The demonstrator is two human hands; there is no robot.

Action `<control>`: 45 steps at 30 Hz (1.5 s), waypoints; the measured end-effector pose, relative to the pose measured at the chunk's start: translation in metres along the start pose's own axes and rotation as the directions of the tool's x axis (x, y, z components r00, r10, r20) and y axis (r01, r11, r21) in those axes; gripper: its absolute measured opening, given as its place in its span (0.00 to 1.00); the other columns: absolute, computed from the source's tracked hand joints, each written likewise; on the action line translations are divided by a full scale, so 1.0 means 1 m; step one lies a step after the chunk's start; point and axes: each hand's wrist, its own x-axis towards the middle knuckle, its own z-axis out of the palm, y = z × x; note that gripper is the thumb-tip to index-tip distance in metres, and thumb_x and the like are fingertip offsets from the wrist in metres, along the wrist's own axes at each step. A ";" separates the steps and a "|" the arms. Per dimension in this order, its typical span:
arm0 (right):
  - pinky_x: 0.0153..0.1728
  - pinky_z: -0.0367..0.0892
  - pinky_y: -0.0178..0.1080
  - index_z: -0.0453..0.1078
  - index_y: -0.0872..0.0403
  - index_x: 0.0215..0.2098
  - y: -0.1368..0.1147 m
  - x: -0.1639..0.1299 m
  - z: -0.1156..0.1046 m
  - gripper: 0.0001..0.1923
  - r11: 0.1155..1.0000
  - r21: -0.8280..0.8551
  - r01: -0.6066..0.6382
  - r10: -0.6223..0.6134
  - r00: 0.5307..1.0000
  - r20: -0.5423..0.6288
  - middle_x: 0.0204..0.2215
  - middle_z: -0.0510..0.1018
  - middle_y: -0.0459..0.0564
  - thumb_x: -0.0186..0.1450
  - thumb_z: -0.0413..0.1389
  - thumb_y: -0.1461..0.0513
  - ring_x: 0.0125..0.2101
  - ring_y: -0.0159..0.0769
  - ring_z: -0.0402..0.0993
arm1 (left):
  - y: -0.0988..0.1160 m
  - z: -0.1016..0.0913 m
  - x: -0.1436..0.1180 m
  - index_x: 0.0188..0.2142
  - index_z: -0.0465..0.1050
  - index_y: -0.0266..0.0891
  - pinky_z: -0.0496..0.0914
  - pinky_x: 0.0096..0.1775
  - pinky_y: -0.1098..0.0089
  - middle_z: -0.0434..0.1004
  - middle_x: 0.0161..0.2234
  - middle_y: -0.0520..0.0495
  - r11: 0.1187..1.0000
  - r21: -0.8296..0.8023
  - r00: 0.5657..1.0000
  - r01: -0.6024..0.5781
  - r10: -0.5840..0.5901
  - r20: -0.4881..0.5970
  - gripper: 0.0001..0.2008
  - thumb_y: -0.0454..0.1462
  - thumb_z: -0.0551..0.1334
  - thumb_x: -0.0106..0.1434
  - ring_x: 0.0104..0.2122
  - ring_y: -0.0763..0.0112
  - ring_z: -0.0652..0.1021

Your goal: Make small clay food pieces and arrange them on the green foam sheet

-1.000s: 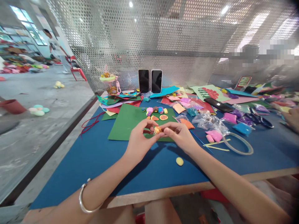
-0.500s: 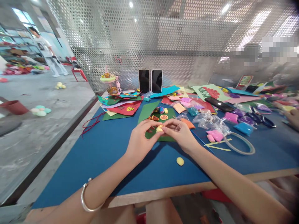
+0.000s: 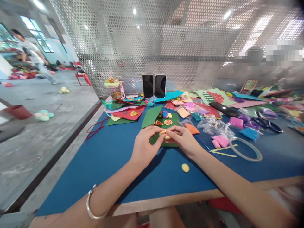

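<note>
A yellow clay piece (image 3: 164, 134) was pinched by the left hand (image 3: 143, 144) and right hand (image 3: 187, 143); to the right, orange clay (image 3: 192, 129) and blue clay (image 3: 249, 134) were contained in transparent bags (image 3: 186, 122).

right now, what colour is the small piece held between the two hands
The small piece is yellow, best seen in the head view.

Matt yellow lump (image 3: 167, 136); smooth, glossy metal bangle (image 3: 88, 204)

Table (image 3: 102, 167) passable leftward; packets (image 3: 213, 124) (bunched) obstruct rightward.
</note>
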 end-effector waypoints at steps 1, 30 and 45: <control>0.34 0.75 0.34 0.73 0.55 0.28 0.000 0.000 0.000 0.14 1.000 -0.005 0.015 -0.015 1.000 -0.026 0.26 0.80 0.46 0.50 0.66 0.54 0.27 0.31 0.76 | -0.001 0.000 0.000 0.38 0.75 0.42 0.70 0.44 0.65 0.78 0.38 0.47 1.000 0.020 1.000 -0.019 0.019 0.013 0.08 0.36 0.63 0.58 0.41 0.65 0.76; 0.32 0.73 0.37 0.74 0.52 0.26 -0.007 -0.001 -0.005 0.12 0.915 -0.286 0.283 -0.295 0.955 0.001 0.25 0.80 0.47 0.52 0.64 0.52 0.27 0.35 0.77 | 0.008 0.001 -0.005 0.42 0.72 0.41 0.70 0.37 0.71 0.77 0.31 0.52 0.982 -0.136 0.990 0.131 -0.122 0.078 0.15 0.38 0.67 0.54 0.31 0.72 0.76; 0.36 0.71 0.31 0.72 0.53 0.29 -0.011 -0.007 -0.002 0.13 0.982 -0.146 0.117 -0.103 0.989 0.102 0.29 0.79 0.44 0.48 0.68 0.59 0.30 0.29 0.76 | 0.002 -0.001 -0.005 0.35 0.76 0.40 0.71 0.39 0.69 0.77 0.34 0.47 0.998 0.002 0.997 -0.070 0.070 -0.041 0.07 0.37 0.66 0.56 0.35 0.68 0.76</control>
